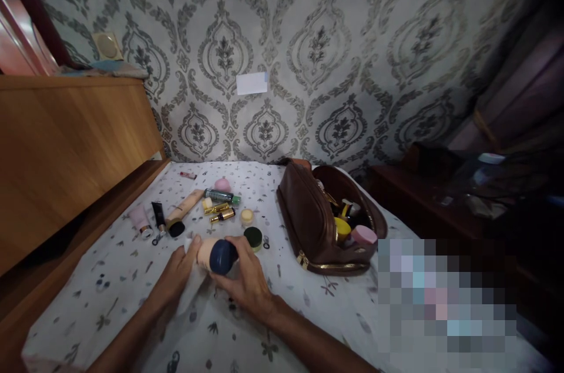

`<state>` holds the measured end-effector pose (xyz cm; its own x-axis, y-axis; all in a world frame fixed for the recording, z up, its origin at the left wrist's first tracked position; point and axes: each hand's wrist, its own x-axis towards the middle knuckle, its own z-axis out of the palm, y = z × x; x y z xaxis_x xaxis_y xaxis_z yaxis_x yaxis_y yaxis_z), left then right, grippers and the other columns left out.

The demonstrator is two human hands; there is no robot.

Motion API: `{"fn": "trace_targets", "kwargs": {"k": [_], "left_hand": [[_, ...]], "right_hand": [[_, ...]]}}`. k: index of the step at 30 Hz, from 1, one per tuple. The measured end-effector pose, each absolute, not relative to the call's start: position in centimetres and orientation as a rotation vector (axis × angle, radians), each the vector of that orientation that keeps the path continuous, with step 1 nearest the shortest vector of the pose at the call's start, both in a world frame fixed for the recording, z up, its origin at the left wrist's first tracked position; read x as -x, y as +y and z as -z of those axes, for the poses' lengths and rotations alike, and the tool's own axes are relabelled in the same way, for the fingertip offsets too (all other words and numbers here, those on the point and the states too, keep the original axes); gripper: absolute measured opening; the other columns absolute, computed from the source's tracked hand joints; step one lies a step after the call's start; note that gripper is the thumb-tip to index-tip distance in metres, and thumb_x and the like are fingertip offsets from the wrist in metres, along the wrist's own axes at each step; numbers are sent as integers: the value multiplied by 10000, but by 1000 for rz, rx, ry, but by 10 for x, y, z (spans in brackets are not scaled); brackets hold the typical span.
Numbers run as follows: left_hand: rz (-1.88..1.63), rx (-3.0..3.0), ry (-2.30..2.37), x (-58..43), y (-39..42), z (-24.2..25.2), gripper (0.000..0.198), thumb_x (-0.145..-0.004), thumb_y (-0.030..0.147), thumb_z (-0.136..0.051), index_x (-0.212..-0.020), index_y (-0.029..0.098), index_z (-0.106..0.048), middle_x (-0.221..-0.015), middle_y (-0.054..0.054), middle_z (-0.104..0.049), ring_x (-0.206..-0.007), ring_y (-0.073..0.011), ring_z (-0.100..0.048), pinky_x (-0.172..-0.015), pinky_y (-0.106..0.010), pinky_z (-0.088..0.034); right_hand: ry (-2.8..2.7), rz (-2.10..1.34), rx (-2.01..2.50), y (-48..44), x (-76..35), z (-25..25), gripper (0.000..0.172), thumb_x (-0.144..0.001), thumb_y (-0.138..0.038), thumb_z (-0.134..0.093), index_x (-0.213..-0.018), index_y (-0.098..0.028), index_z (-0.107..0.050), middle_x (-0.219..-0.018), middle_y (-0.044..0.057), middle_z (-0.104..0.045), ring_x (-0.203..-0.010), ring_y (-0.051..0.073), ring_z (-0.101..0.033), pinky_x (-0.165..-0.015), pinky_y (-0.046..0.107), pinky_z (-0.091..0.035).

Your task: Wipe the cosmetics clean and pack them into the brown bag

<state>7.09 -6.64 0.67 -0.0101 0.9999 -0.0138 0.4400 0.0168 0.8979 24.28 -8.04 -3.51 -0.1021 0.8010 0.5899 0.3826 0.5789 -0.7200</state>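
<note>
A peach-coloured bottle [205,254] with a rounded dark blue cap [222,256] is tilted between my hands, low over the sheet. My right hand [247,279] grips it around the cap end. At its other end, my left hand [180,267] is closed on a thin white wipe [194,288], thumb against the bottle; the lower fingers are hidden. Just beyond lie a dark green-lidded jar [252,238], a small cream-lidded jar [247,217], gold tubes [222,215], a green-capped bottle [221,196] and a peach tube [187,204] with a dark cap.
An open brown toiletry bag [304,220] stands to the right, holding a yellow container [342,229] and a pink-lidded one [364,235]. A pink tube [140,219] and a black tube [157,215] lie left. A wooden cabinet [79,150] borders the bed; patterned wall [299,114] behind.
</note>
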Motion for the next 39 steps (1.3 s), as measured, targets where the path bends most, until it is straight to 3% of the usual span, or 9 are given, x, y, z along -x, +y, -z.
{"fn": "trace_targets", "kwargs": {"k": [4,8,12,15,21,24,28,34,39], "left_hand": [[-701,-1994,1835,-52,-60,-11,465,-932,556,-368,-742,194,-589,-714,-77,-669,-740,-292,-648,-696,-349,-464],[-285,-2422,2081,-31,-57,-6,299,-896,280,-453,-1094,157,-640,-1063,-179,-695,-985,-370,-663,-777,-448,-505],[-611,-2786,1758,-36,-64,-7,573,-895,361,-532,-1419,147,-442,-1365,-209,-535,-1251,-381,-525,-973,-521,-472],[-814,-2924,1332,-59,-69,-10,576,-944,393,-510,-1471,211,-368,-1491,-174,-413,-1359,-335,-433,-1078,-481,-422],[-1012,-2896,1118,-90,-50,2,383,-969,391,-455,-1278,175,-530,-1172,-153,-610,-1065,-266,-639,-837,-354,-561],[-988,-2770,1112,-94,-41,-1,353,-972,391,-393,-1184,168,-566,-1063,-126,-637,-947,-247,-668,-792,-352,-560],[-972,-2479,1216,-105,-42,-11,334,-966,400,-378,-1147,175,-545,-1045,-121,-655,-963,-264,-662,-817,-380,-536],[-1045,-2071,1211,-114,-45,-16,296,-970,438,-365,-1022,203,-537,-914,-58,-659,-865,-232,-632,-817,-347,-487],[-1027,-1738,1209,-112,-44,-13,401,-924,570,-392,-951,208,-564,-777,-22,-625,-673,-190,-572,-620,-283,-459]], "right_hand": [[-1466,-725,1069,-72,-243,33,541,-686,-253,-763,-1164,-184,-521,-1066,87,-638,-966,241,-638,-822,362,-553],[-1235,-1032,998,-67,-243,28,498,-669,-316,-776,-1088,-194,-535,-993,59,-659,-899,223,-658,-805,359,-557],[-1035,-1225,863,-66,-242,25,503,-676,-391,-796,-1072,-200,-553,-1039,57,-663,-987,225,-654,-903,369,-529],[-977,-1316,840,-69,-240,24,461,-702,-467,-784,-1019,-187,-600,-1001,53,-668,-964,221,-644,-845,344,-532],[-737,-1611,726,-75,-235,20,471,-710,-578,-749,-961,-194,-641,-871,18,-681,-770,176,-634,-656,271,-484],[-646,-1701,702,-72,-235,21,522,-671,-631,-761,-913,-189,-627,-741,-10,-654,-609,128,-579,-572,235,-428],[-676,-1624,719,-66,-238,26,510,-685,-633,-755,-884,-190,-598,-697,-23,-619,-539,110,-532,-520,227,-380],[-1005,-1319,837,-67,-248,22,437,-781,-573,-698,-989,-205,-589,-866,6,-620,-689,146,-581,-615,267,-473],[-1247,-1077,867,-68,-253,19,406,-815,-462,-678,-1094,-198,-547,-1044,48,-645,-968,199,-625,-860,323,-513]]}}
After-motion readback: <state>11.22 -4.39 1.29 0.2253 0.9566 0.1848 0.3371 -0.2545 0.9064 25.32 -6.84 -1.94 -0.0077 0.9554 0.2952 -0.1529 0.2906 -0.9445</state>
